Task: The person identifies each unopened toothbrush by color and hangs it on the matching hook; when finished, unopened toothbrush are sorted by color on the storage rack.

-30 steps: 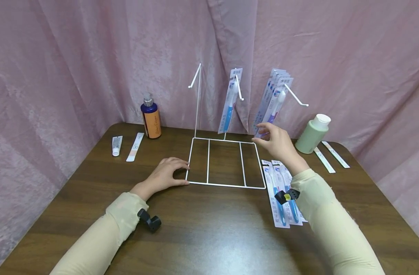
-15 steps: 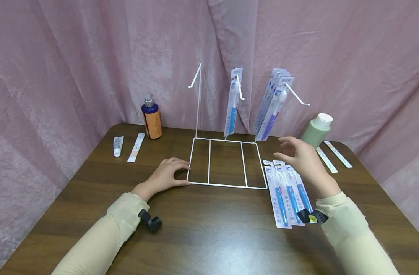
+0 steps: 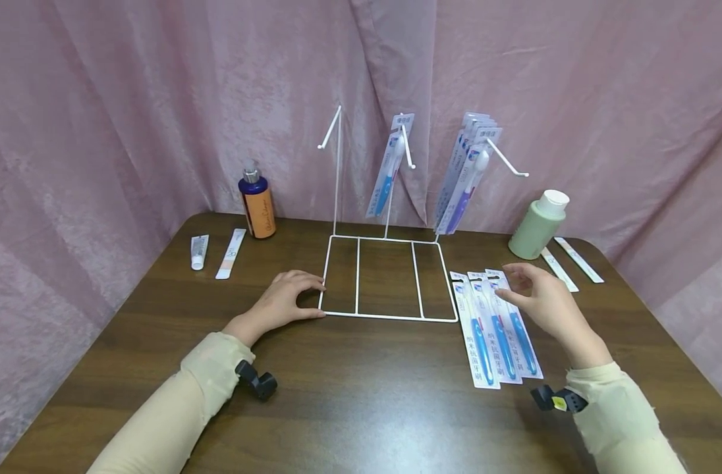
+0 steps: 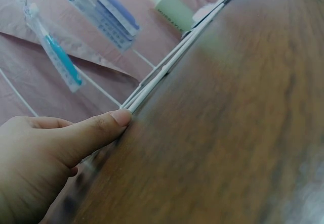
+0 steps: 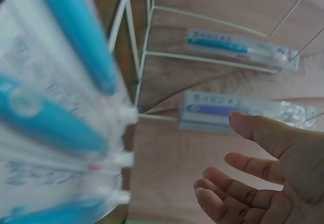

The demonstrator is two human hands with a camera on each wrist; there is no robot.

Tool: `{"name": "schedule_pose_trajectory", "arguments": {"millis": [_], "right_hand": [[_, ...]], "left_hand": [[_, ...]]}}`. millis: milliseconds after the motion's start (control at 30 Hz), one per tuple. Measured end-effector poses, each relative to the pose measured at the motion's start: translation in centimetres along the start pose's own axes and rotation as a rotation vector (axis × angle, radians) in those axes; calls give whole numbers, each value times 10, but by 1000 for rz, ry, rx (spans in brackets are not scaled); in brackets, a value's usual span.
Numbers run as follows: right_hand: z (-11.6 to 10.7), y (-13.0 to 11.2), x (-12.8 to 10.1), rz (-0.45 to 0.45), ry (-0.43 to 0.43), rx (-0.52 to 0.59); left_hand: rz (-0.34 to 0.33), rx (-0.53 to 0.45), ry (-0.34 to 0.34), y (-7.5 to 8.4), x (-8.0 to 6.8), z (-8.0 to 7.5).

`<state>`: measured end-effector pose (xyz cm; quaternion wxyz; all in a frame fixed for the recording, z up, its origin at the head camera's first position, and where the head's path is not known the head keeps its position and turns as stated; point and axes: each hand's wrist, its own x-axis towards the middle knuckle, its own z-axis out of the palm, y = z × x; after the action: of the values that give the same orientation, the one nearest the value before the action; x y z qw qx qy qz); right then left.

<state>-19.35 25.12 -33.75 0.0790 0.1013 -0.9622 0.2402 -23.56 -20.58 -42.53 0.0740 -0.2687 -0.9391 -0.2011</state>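
A white wire display rack (image 3: 390,319) stands on the table with hooks at its back. My left hand (image 3: 284,299) rests at the rack's left front corner; its thumb (image 4: 109,125) touches the wire. One packaged blue toothbrush (image 3: 387,174) hangs tilted from the middle hook. Several toothbrush packs, a purple toothbrush (image 3: 464,191) in front, hang from the right hook. Three blue toothbrush packs (image 3: 497,336) lie fanned out right of the base. Beside their upper end hovers my right hand (image 3: 541,299), fingers loosely bent and holding nothing. The left hook (image 3: 330,128) carries no pack.
A blue bottle with an orange label (image 3: 260,210), a small white tube (image 3: 199,252) and a slim white packet (image 3: 230,253) are at the back left. A green bottle (image 3: 535,230) and two slim packets (image 3: 577,260) are at the back right. A pink curtain (image 3: 219,99) hangs behind.
My right hand has drawn back from the right hook's toothbrushes, moving right and down to the packs on the table. The middle toothbrush pack swings. My left hand stays at the rack.
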Motion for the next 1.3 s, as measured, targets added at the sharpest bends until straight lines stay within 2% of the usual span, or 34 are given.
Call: {"name": "schedule_pose_trajectory", "arguments": {"millis": [267,667,833,1067,1300], "right_hand": [[11,26,-6,60,-48,-27],[27,53,-3,176,-185,-48],[34,60,-2,194,-202,-51],[40,62,0,186,-173,-66],[41,62,0,231,-208,-75]], "left_hand": [[-1,-7,-4,-1,1,1],[7,-8,6,-1,1,2],[1,-14,1,-1,1,0],[-5,-11,1,0,1,-3],[3,-11,2,0,1,-1]]}}
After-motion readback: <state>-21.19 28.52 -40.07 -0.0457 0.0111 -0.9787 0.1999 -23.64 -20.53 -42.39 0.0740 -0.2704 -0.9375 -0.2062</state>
